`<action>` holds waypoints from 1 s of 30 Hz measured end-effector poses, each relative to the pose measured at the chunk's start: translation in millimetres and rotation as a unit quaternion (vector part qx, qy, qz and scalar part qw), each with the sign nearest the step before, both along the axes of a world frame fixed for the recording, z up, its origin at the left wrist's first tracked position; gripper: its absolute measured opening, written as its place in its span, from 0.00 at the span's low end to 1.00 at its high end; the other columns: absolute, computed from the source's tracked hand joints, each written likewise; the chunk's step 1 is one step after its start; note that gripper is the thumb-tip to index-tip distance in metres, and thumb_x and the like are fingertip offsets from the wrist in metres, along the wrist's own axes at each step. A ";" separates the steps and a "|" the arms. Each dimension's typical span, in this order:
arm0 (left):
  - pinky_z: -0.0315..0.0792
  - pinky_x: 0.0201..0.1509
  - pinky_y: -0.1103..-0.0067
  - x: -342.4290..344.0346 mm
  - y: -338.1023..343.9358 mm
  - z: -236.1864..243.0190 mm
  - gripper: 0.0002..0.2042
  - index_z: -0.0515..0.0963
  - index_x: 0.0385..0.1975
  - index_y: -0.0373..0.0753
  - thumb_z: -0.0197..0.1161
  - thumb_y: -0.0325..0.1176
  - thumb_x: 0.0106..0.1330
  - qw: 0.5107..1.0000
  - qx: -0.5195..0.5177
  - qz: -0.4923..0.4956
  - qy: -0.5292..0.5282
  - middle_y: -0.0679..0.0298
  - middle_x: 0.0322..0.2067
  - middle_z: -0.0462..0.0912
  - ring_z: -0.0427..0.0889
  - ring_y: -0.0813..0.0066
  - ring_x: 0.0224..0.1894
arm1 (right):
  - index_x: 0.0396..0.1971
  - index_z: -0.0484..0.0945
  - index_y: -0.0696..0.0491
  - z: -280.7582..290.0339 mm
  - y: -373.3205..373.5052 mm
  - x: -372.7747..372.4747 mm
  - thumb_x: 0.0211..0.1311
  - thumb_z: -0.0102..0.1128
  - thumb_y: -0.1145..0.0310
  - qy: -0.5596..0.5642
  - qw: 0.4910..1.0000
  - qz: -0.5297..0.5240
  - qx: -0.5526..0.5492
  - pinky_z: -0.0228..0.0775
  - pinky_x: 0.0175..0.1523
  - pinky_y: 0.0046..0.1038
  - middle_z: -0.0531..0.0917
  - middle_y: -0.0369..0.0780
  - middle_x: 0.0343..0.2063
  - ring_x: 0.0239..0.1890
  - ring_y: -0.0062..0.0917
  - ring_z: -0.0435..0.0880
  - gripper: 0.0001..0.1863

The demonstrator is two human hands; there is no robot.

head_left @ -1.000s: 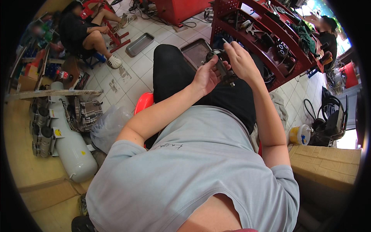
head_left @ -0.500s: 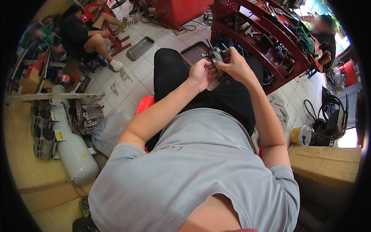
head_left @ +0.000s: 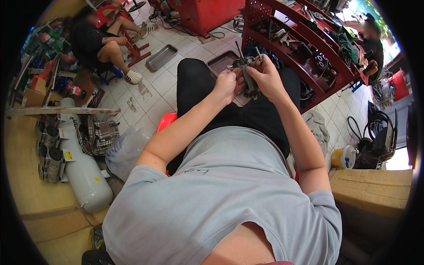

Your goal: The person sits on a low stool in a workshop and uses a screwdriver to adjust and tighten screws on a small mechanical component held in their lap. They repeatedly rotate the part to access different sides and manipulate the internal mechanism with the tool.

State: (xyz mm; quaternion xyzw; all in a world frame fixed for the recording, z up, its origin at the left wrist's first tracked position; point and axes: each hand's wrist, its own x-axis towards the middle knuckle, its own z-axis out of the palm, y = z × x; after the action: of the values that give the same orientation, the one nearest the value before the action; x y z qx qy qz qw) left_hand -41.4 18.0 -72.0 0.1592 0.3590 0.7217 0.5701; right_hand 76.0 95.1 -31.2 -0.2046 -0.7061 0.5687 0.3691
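Note:
Between my knees, above my lap, I hold a dark grey metal machine part (head_left: pixel 249 83) with long bolts sticking out of its far end. My left hand (head_left: pixel 228 85) is closed round its left side, partly hidden behind the wrist and knuckles. On the other side, my right hand (head_left: pixel 266 79) grips the part, with the thumb on its face and fingers by a bolt. The part's exact kind I cannot make out. Just beyond it a shallow metal tray (head_left: pixel 216 67) lies on the floor, partly covered by my hands and knee.
A red tool cart (head_left: pixel 309 84) loaded with tools and parts stands ahead to the right. Another grey tray (head_left: pixel 161 58) lies on the tiles. A seated person (head_left: pixel 95 46) is at far left, another (head_left: pixel 373 44) at far right. A grey tank (head_left: pixel 88 176) and cardboard box (head_left: pixel 371 187) flank me.
The metal part has been turned in my hands, so its long body and toothed-looking near end now show. Both hands have shifted their hold slightly.

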 end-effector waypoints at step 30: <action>0.63 0.38 0.83 6.4 -12.1 29.6 0.07 0.81 0.38 0.49 0.64 0.40 0.64 0.999 0.013 -0.001 0.034 0.76 0.35 0.82 0.77 0.82 0.39 | 0.30 0.63 0.55 27.7 -6.9 9.2 0.57 0.62 0.74 0.024 0.998 -0.049 0.029 0.68 0.33 0.20 0.76 0.36 0.25 0.29 0.13 0.71 0.13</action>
State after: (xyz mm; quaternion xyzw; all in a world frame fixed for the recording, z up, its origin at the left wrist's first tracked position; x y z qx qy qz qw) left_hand -35.0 6.0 -42.4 0.1915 0.3688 0.7195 0.5564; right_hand 85.3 88.2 -3.6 -0.2142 -0.7025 0.5340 0.4189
